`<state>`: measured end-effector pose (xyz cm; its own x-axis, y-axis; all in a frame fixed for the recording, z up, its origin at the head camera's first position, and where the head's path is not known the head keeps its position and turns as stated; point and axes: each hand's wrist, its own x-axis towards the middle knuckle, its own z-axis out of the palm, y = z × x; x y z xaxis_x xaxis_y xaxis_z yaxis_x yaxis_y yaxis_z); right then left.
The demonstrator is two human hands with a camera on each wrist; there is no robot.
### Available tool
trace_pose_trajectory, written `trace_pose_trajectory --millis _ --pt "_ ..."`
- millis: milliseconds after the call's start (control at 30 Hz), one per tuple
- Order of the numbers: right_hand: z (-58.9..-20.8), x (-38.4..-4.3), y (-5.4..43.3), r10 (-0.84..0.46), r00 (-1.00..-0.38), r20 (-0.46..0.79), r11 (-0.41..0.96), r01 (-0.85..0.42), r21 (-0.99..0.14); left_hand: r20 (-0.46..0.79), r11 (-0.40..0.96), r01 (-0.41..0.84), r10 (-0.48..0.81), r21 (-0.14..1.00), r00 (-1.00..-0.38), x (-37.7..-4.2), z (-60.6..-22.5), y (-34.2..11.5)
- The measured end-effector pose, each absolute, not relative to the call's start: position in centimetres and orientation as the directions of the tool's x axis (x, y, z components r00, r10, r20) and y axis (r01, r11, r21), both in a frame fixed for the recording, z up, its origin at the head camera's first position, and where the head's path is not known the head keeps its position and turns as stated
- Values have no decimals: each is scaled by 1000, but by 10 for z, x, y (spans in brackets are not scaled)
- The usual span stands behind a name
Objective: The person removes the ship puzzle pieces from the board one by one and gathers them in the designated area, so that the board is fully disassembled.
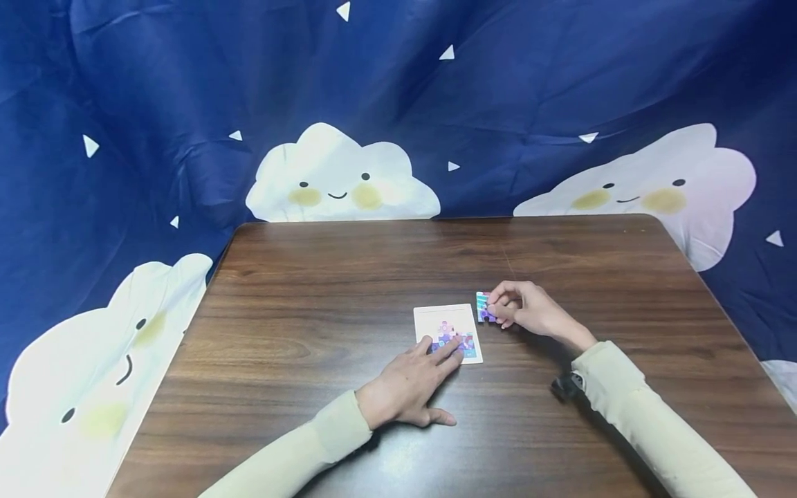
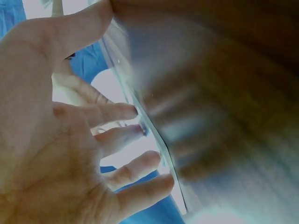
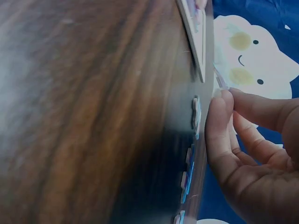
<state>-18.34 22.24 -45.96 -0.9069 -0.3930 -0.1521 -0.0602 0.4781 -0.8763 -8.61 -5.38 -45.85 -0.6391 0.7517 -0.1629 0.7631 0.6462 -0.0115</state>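
A small white puzzle board lies on the table, with joined pink, purple and blue pieces in its lower part. My left hand rests on the board's near side, its fingers extended and spread over the pieces and its thumb out to the side. Just right of the board, my right hand pinches a thin jigsaw piece between thumb and index finger, raised above the table in the right wrist view. Colourful loose pieces lie beneath and beside those fingertips, partly covered by them.
The brown wood-grain table reaches back to a blue curtain printed with white clouds. In the right wrist view, several loose jigsaw pieces lie in a row along the tabletop. A dark strap device sits at the right wrist.
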Motion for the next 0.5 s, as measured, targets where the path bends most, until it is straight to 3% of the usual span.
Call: trace_pose_trajectory --millis 500 --pt "-462 -175 217 -381 -915 -131 634 -156 -757 -185 666 745 738 45 -649 -88 -458 -54"
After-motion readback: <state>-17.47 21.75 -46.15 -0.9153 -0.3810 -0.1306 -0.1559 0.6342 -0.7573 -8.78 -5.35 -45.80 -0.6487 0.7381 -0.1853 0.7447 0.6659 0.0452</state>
